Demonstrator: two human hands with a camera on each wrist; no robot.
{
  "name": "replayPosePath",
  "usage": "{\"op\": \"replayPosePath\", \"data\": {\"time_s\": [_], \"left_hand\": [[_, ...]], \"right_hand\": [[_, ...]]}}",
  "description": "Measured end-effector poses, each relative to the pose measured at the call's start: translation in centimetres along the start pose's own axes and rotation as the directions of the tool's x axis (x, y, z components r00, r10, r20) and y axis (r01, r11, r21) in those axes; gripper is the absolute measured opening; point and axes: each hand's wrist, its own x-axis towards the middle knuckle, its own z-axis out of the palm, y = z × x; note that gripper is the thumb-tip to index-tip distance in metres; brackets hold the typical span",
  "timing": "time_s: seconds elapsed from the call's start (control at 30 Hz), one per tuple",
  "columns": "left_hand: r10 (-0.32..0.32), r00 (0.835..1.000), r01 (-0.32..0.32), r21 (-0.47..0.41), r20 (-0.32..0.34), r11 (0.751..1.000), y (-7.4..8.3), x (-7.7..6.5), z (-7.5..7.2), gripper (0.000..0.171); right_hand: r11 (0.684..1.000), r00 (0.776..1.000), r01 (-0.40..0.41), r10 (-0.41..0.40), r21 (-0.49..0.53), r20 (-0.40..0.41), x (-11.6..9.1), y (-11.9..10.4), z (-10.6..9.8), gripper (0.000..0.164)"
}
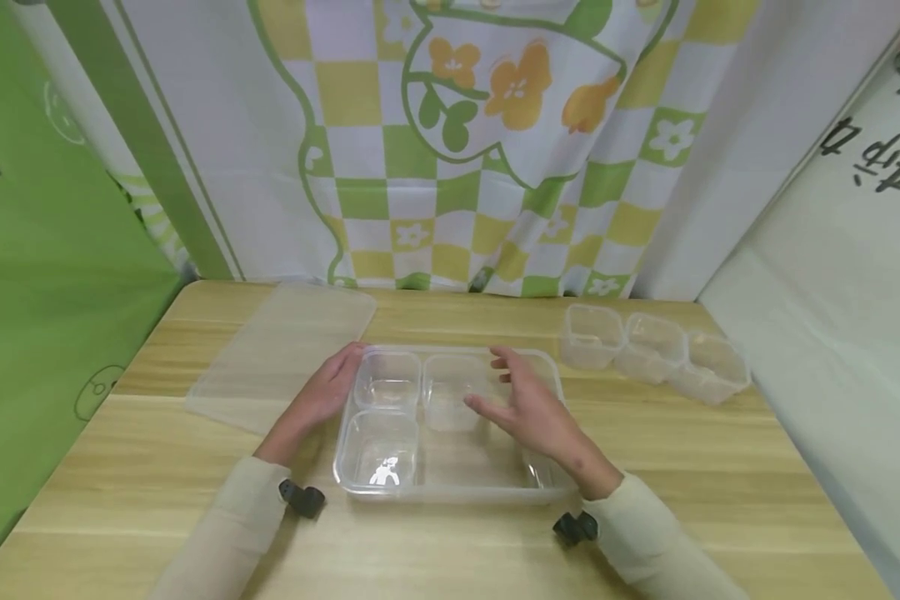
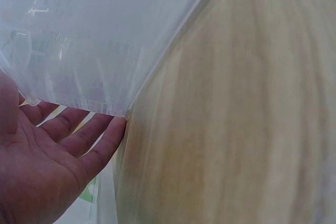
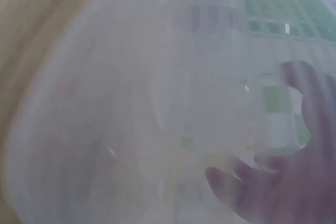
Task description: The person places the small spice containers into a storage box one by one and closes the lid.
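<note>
- Touching the box (image 1: 450, 494)'s left side: left hand (image 1: 332, 390), fingers extended.
- Over the box: right hand (image 1: 531, 414), fingers and thumb apart.
- Probably best: brace box, seat cups (image 1: 382, 446) level.

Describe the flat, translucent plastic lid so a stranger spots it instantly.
On the pale wood-grain table, find the large rectangular clear plastic container. The flat, translucent plastic lid lies left of it, toward the far-left corner. Unlike that container and the small clear plastic boxes, it is one thin sheet.
</note>
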Motion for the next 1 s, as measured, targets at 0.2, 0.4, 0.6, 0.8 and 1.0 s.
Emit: {"op": "replayPosePath", "data": {"time_s": [0.2, 0.4, 0.6, 0.8, 1.0], "left_hand": [[-0.003, 1.0, 0.003, -0.003, 0.014, 1.0, -0.5, -0.2, 0.0, 0.043], [0.022, 1.0, -0.023, 0.006, 0.02, 1.0, -0.5, -0.1, 0.0, 0.043], [0.005, 1.0, -0.006, 0.029, 0.014, 1.0, -0.4, 0.1, -0.1, 0.044], [-0.013, 1.0, 0.013, 0.036, 0.012, 0.999, -0.3, 0.1, -0.2, 0.044], [-0.026, 1.0, 0.025, 0.03, 0.009, 0.999, -0.4, -0.1, -0.1, 0.045]], "right_hand": [[0.995, 0.993, 0.079, -0.074, 0.055, -0.095, -0.6, 1.0, -2.4, 0.06], [0.996, 0.969, 0.085, -0.078, 0.019, -0.236, -1.8, 2.7, -6.4, 0.043], [0.996, 0.945, -0.053, 0.028, -0.07, -0.326, -3.3, 6.0, -11.0, 0.048], [0.979, 0.92, -0.168, 0.112, -0.119, -0.376, -5.1, 10.5, -15.1, 0.058], [0.956, 0.912, -0.267, 0.211, -0.12, -0.352, -6.3, 13.4, -18.7, 0.072]]}}
